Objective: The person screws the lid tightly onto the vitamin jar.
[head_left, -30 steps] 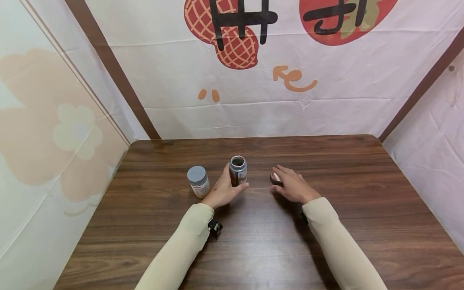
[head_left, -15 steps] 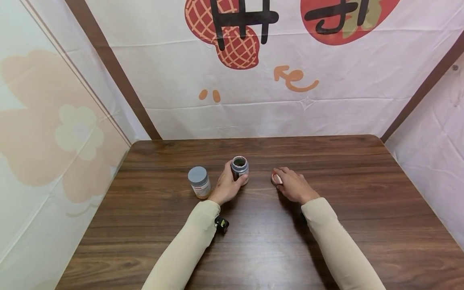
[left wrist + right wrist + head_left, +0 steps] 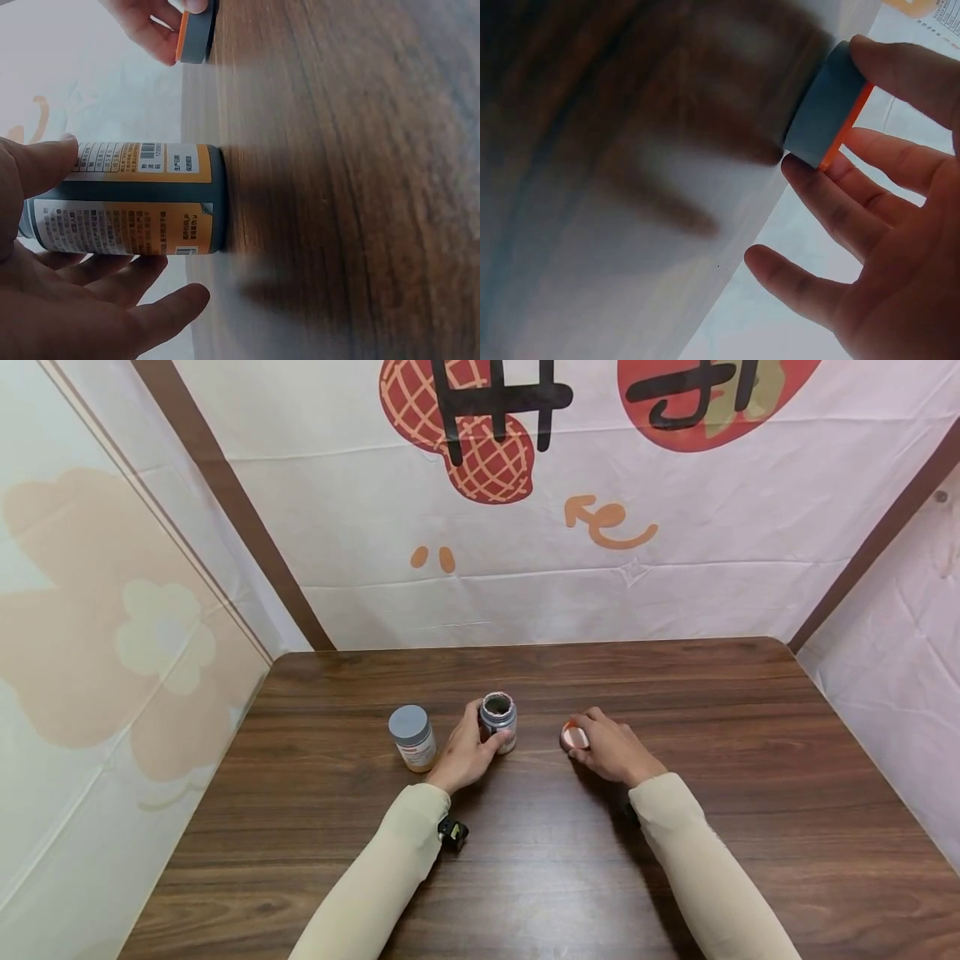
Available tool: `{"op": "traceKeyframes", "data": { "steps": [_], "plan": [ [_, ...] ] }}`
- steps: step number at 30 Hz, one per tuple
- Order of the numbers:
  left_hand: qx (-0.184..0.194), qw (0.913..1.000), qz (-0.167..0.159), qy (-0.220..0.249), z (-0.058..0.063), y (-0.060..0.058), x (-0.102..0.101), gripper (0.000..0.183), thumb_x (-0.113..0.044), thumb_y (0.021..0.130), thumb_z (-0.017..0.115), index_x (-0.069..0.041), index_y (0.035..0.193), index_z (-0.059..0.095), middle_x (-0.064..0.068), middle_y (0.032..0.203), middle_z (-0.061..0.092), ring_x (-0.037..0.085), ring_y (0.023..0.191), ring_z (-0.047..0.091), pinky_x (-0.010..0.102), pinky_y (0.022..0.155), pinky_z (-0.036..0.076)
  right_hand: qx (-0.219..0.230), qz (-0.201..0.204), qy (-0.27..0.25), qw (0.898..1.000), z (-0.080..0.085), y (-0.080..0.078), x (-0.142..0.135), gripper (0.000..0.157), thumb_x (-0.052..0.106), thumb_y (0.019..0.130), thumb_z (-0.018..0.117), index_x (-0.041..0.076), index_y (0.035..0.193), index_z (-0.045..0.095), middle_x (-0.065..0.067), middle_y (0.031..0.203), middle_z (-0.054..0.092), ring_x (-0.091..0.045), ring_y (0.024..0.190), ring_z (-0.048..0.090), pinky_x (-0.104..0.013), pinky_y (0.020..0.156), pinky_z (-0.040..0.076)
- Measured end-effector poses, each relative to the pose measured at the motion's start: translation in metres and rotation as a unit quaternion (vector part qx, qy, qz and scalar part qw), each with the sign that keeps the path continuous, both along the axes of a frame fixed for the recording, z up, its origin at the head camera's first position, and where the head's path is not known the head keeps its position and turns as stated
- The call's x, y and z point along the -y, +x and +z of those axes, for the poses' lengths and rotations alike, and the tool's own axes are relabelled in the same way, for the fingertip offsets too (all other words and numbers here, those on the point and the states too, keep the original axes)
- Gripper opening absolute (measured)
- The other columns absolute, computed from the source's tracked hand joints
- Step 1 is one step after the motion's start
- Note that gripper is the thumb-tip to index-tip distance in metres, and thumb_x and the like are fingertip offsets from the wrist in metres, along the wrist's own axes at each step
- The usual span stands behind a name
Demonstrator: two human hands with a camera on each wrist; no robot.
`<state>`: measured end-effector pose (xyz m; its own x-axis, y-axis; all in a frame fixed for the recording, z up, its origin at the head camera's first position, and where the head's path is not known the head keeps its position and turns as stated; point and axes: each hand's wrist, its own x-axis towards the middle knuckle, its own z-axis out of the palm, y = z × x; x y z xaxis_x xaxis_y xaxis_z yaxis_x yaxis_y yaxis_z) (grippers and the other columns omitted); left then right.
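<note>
My left hand [image 3: 462, 752] grips a dark, open-mouthed jar [image 3: 499, 723] in the head view, thumb on one side and fingers round the other. Upright, the jar carries an orange and white printed label, seen close in the left wrist view; its base is at or very near the tabletop. To the right, my right hand [image 3: 611, 749] pinches a round lid [image 3: 575, 737] between thumb and fingertips. In the right wrist view the lid [image 3: 826, 109] has a grey-blue side and an orange edge, and lies low at the table, apart from the jar.
A second jar [image 3: 412, 739] with a grey lid and pale label stands upright just left of my left hand. The brown wooden table [image 3: 525, 877] ends at a printed cloth wall [image 3: 525, 602] at the back; more cloth hangs on both sides.
The open jar has come slightly down and toward me in my left hand. My right fingers, which covered much of the lid, now hold its side, so more of its white and orange face shows.
</note>
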<state>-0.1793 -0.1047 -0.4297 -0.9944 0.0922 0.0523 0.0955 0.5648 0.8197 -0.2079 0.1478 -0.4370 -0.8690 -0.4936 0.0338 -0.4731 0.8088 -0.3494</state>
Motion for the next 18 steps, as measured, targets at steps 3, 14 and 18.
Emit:
{"op": "traceKeyframes", "data": {
  "steps": [3,14,18],
  "plan": [
    [0.007,0.9999,-0.009,-0.004,0.002,0.004,-0.001,0.063,-0.02,0.098,0.067,-0.002,0.148,0.033,0.021,0.14,0.05,0.033,0.131,0.047,0.05,0.108,0.036,0.003,0.0,-0.003,1.0,0.0,0.001,-0.001,0.043,0.018,0.093,0.072,-0.002,0.128,0.06,-0.018,0.121,0.056,-0.033,0.102,0.061,-0.058,0.087,0.047],
    [0.021,0.9986,-0.046,-0.017,0.009,0.021,0.005,0.063,-0.024,0.098,0.067,-0.006,0.149,0.034,0.018,0.142,0.05,0.032,0.134,0.045,0.051,0.108,0.036,0.031,-0.012,-0.025,0.999,0.009,0.011,0.0,0.045,0.018,0.089,0.073,0.001,0.128,0.059,-0.016,0.116,0.053,-0.028,0.084,0.059,-0.047,0.079,0.049],
    [0.032,0.9979,-0.055,-0.013,0.01,0.028,0.01,0.062,-0.024,0.099,0.066,-0.008,0.149,0.035,0.016,0.144,0.048,0.031,0.135,0.044,0.052,0.108,0.035,0.057,-0.018,-0.037,0.998,0.01,0.014,0.0,0.05,0.017,0.087,0.072,-0.001,0.131,0.056,-0.015,0.115,0.051,-0.025,0.084,0.058,-0.042,0.076,0.049]
  ]
}}
